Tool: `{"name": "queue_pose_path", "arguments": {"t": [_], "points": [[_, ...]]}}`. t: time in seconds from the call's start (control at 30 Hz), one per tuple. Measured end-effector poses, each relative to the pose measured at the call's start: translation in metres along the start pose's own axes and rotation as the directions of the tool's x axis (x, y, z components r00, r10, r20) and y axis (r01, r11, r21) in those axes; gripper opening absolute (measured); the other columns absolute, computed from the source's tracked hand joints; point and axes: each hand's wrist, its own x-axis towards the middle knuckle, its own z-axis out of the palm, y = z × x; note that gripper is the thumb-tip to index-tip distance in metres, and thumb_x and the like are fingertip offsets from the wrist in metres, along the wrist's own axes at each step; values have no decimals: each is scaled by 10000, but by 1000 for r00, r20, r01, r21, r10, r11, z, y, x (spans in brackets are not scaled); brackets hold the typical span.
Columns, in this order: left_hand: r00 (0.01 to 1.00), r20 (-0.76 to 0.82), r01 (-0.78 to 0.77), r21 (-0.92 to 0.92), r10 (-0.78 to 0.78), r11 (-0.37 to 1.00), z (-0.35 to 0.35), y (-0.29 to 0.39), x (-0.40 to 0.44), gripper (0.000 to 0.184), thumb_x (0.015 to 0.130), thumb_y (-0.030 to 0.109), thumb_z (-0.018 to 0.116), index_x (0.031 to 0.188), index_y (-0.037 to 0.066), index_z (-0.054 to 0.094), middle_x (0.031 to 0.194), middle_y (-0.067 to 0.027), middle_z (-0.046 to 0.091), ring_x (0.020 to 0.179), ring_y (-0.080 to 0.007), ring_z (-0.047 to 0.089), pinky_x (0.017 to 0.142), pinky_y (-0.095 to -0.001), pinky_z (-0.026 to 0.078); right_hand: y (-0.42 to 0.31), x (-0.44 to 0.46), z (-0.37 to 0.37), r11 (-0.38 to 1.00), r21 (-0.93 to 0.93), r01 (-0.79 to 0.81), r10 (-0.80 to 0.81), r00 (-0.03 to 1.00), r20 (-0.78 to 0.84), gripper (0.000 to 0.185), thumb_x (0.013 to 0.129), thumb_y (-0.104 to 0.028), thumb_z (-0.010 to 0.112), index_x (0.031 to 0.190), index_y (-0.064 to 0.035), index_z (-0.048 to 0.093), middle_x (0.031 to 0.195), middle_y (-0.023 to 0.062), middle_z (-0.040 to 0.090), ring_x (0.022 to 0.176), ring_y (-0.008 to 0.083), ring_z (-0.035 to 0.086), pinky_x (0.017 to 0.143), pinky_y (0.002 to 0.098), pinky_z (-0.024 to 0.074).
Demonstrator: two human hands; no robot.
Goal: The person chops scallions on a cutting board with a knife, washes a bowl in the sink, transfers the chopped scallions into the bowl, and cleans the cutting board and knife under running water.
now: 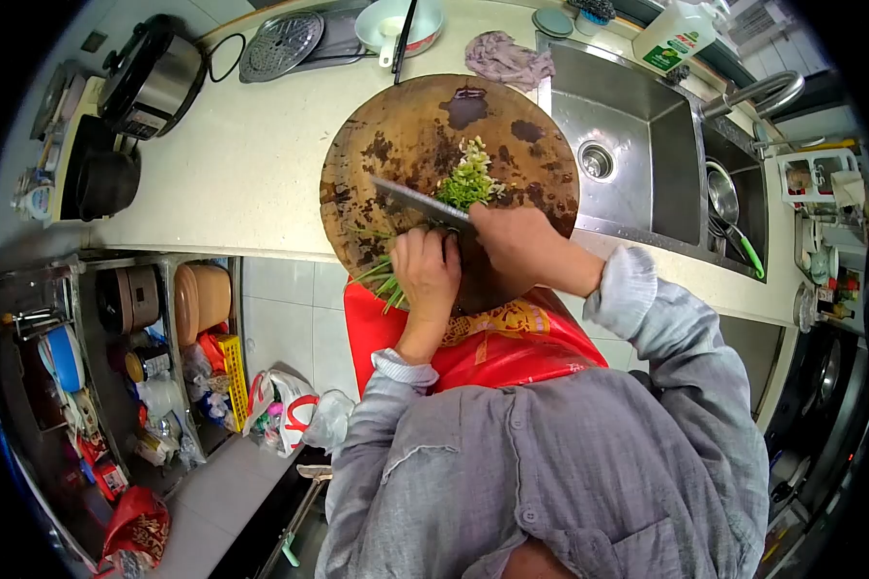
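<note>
A round wooden chopping board (pixel 367 145) with dark stains lies on the counter. My right hand (pixel 517 241) is closed round the handle end of a knife (pixel 420 201), whose blade points left across the board. Just below the blade, my left hand (pixel 425 268) presses down on green stalks (pixel 388 288), its fingers together. The stalks stick out to the left of that hand, towards the board's near edge. Beyond the knife sits a small heap of chopped green and white pieces (pixel 469 179). The knife handle is hidden in my right hand.
To the right is a steel sink (pixel 637 125) with a faucet (pixel 763 92). A crumpled cloth (pixel 507 60) and a bowl (pixel 420 24) with black chopsticks lie beyond the board. A cooker (pixel 154 82) stands at the left; a red apron (pixel 512 347) hangs below the board.
</note>
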Motion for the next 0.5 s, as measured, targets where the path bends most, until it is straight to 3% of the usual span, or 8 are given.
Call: {"name": "queue_pose_path", "arguments": {"t": [0.07,0.17,0.37,0.5], "points": [[999,5,-34,50,34,998,-8,2,-1,186,703,41,666,881,47,613,898,-92,549,853,-294,518,707,-405,410,6,-2,-3,997,45,-59,60,998,-20,174,797,-80,548,908,-8,435,684,195,591,683,401,590,580,485,445],[998,-39,-48,-29,47,998,1,-8,-7,188,707,28,659,888,43,614,878,-105,545,843,-305,520,705,-405,414,9,-13,-2,990,127,-63,78,991,-113,146,820,-90,530,910,-22,439,681,206,586,686,416,575,581,502,430],[999,-14,49,-171,-52,984,18,-4,11,122,706,5,658,815,18,605,834,-140,527,804,-342,517,674,-408,420,7,-31,-16,998,20,53,-48,979,-197,145,764,-40,517,885,-13,442,713,175,602,670,378,605,544,461,464],[998,-35,51,-132,-56,990,15,0,10,102,710,15,660,778,10,585,843,-149,525,805,-348,513,674,-421,415,7,-35,-13,999,0,45,-45,988,-151,162,748,-28,519,892,-12,445,724,168,601,658,364,606,551,449,472]]}}
